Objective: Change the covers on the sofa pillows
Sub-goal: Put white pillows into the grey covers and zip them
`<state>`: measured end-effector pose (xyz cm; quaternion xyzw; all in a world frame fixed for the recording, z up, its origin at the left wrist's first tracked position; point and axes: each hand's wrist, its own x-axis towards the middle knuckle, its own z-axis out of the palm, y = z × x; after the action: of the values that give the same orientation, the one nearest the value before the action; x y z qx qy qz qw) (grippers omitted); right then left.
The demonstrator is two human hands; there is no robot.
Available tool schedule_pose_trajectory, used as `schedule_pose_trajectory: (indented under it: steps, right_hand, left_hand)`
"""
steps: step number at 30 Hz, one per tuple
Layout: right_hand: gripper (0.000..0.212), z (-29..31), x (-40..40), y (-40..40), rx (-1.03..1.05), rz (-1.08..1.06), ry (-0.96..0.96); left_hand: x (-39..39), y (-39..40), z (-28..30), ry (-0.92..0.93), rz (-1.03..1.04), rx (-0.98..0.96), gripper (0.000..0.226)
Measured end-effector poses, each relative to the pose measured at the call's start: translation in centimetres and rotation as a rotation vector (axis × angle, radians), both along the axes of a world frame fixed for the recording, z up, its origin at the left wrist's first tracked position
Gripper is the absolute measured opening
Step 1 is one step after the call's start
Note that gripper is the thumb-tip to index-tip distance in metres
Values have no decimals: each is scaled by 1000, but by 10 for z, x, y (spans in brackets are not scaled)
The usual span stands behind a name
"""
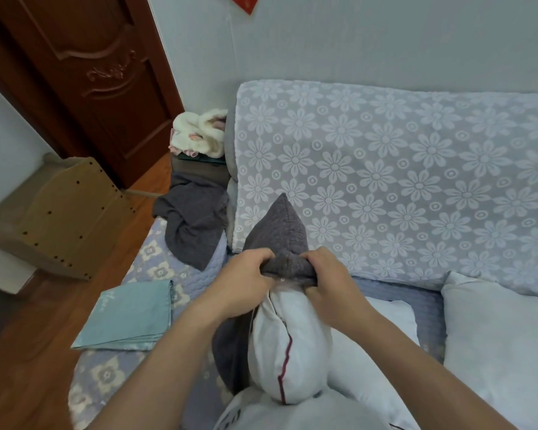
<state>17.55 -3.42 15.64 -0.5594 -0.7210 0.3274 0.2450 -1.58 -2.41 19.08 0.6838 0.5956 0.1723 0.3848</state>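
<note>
**Peeling the old grey cover off the pillow**

My left hand (246,274) and right hand (326,280) both pinch the bunched edge of the grey cover (280,234), fingers curled into the fabric, one on each side of the opening. The white pillow insert (289,346) stands on end between my forearms, lower half already bare, top still inside the cover. Looks like the removal step, roughly halfway. Next move probably: keep hold, pull the cover up and off the far end while the insert stays down. Another grey cover (190,218) lies crumpled at the sofa (385,169) arm, a folded teal cover (131,315) waits on the seat to my left, bare pillow (497,336) on the right
</note>
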Motion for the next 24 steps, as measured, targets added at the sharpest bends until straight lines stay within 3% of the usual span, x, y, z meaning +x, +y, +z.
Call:
schedule_pose_trajectory:
  steps: [2,5,9,12,13,17,21,24]
  right_hand:
    - [37,1,0,2,40,-15,-38]
    - [21,5,0,5,44,-84,-81]
    - [16,12,10,10,-94,52,-96]
    - [12,16,17,14,-112,121,-102]
    - [11,18,18,14,-118,129,-96]
    - [20,21,18,11,-137,94,-54]
    - [21,20,12,2,-214,-8,116]
    - [17,16,10,-4,-269,-51,221]
  left_hand:
    - [-4,5,0,-57,-105,-129,12]
    - [-5,11,-3,-129,-113,-301,38]
    - [-13,22,-1,-274,-163,-544,35]
    - [-16,27,5,-312,-185,-658,75]
    - [-16,30,6,-297,-190,-674,78]
    - [-12,29,19,-253,-153,-681,54]
    - [-15,29,23,-325,-161,-705,22]
    - [-7,23,20,-313,-90,-533,23]
